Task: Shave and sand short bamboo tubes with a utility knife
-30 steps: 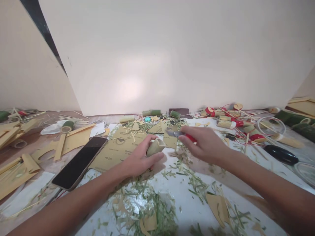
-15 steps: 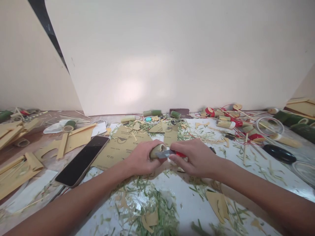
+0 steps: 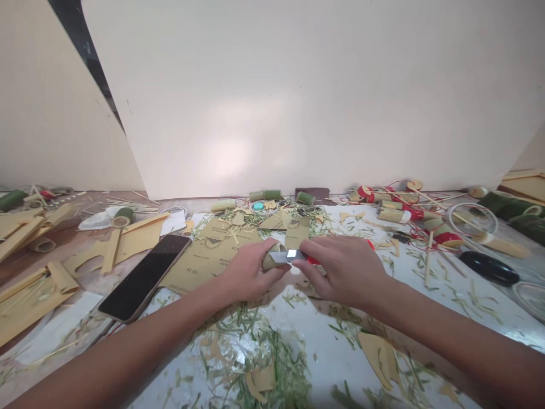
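Bamboo tube (image 3: 268, 262) sits clamped in the curled fingers of the left hand (image 3: 244, 271), just right of the printed sandpaper sheet (image 3: 193, 264), seemingly to steady its open end against the red-handled knife (image 3: 312, 260) the right hand (image 3: 353, 270) grips tightly.

Your table (image 3: 321, 341): green shavings (image 3: 283, 363) strewn over white covering, phone (image 3: 146, 278) lying left, sandpaper (image 3: 204, 255) beside it, black oval object (image 3: 489, 268) right.

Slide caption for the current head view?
Left hand grips a bamboo tube while the right hand holds a red-handled knife at its open end.
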A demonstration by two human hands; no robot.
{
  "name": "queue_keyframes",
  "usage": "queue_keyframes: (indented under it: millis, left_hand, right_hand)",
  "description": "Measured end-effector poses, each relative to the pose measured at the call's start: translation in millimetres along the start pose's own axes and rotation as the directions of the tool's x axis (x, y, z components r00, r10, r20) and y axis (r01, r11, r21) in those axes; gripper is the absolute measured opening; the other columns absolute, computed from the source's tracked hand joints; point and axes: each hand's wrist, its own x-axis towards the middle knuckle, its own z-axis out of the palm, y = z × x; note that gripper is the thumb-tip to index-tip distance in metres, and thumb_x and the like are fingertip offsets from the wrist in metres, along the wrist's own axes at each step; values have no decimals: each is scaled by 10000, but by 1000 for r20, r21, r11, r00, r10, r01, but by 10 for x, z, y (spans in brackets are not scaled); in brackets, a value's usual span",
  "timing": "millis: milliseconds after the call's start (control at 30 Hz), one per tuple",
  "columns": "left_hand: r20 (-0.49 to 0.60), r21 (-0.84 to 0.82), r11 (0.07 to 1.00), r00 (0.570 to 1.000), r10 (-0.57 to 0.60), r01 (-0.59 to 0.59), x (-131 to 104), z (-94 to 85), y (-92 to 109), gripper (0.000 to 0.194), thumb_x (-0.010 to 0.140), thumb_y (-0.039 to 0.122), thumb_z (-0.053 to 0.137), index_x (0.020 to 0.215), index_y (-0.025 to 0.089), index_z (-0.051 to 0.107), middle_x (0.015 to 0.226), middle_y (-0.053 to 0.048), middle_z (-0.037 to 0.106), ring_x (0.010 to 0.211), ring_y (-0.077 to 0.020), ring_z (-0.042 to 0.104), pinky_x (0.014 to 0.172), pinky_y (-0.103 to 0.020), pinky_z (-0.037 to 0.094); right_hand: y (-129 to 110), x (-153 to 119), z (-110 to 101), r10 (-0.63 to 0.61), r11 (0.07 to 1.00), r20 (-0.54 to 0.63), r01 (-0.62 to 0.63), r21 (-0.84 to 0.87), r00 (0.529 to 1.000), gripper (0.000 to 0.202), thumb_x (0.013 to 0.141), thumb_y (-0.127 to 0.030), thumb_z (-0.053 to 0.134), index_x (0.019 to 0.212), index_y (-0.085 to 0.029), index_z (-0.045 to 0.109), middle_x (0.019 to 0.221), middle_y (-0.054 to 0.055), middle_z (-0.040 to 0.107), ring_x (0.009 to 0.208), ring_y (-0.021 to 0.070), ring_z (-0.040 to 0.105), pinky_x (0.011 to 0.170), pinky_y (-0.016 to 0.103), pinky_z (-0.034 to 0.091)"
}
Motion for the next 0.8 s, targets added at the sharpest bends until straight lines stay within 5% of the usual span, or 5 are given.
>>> queue_keyframes:
  millis: [167, 267, 367, 467, 800]
  left_hand:
    - [-47, 5, 998, 996, -69, 69, -6, 0, 5, 246, 856, 432, 556, 847, 188, 530, 770, 10, 595, 706, -161, 525, 639, -273, 365]
    - [-49, 9, 996, 995, -84, 85, -26, 1, 3, 254, 839, 440, 571, 826, 189, 533, 751, 15, 590, 696, -158, 522, 638, -274, 369]
    - [-35, -36, 997, 997, -74, 73, -30, 7, -5, 261, 805, 441, 610, 812, 191, 538, 728, 27, 590, 670, -142, 520, 621, -259, 372]
    - [-7, -83, 996, 999, -43, 42, -24, 13, -14, 270, 757, 408, 649, 712, 181, 511, 657, 41, 551, 608, -116, 487, 573, -237, 354]
    - [61, -178, 984, 998, 7, 4, -32, -2, -47, 152, 714, 249, 628, 668, 173, 505, 597, 59, 505, 555, -84, 433, 523, -204, 331]
  right_hand:
    - [211, 81, -97, 168, 976, -35, -171, -132, 985, 376, 962, -478, 353, 796, -210, 558, 645, 14, 609, 525, 160, 496, 507, 266, 149]
    - [377, 138, -213, 319, 947, 51, -321, 14, 946, 349, 972, -483, 333, 869, -217, 534, 566, -12, 553, 513, 160, 485, 497, 261, 202]
    - [369, 148, -286, 197, 899, 273, -284, 332, 942, 319, 978, -497, 336, 994, -234, 516, 565, -42, 536, 537, 156, 501, 521, 251, 292]
    - [228, 124, -263, -34, 858, 348, -151, 491, 937, 303, 989, -461, 334, 947, -229, 524, 676, -16, 579, 617, 153, 525, 567, 252, 332]
    - [46, 57, -27, -98, 922, 308, -30, 387, 946, 337, 1004, -387, 223, 779, -221, 411, 593, -24, 440, 513, 143, 393, 525, 248, 251]
